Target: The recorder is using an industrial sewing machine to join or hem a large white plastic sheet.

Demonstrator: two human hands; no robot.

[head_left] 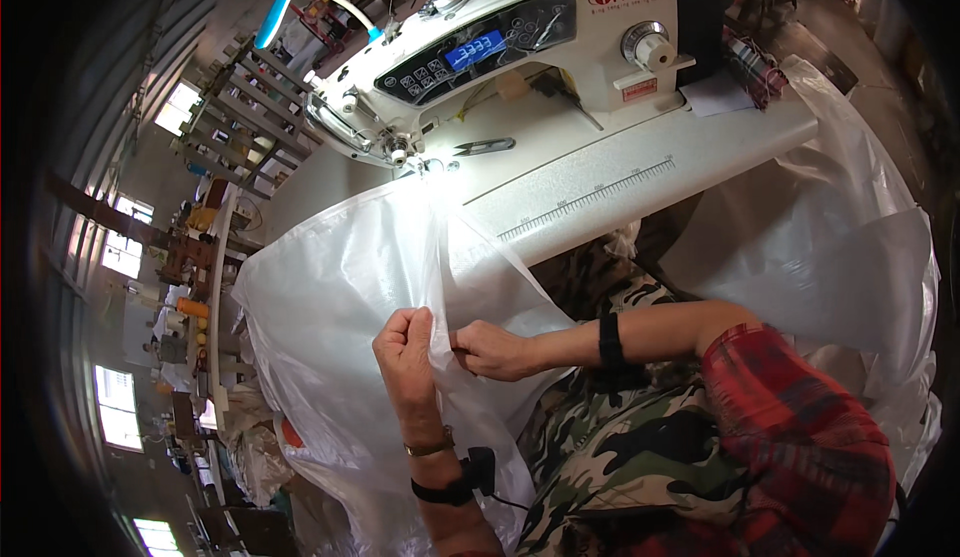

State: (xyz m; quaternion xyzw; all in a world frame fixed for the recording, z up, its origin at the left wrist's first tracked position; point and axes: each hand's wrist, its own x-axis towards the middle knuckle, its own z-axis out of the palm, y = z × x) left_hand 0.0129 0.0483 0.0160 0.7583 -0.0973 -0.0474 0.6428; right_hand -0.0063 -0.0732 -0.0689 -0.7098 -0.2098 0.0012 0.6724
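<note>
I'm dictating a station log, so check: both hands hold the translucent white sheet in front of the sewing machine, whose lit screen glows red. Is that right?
Not quite: the lit screen glows blue, not red, as the head view shows. The rest stands: the left hand and right hand hold the translucent white sheet in front of the sewing machine.

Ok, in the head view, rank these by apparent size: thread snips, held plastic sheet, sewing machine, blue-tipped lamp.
1. Held plastic sheet
2. Sewing machine
3. Blue-tipped lamp
4. Thread snips
</note>
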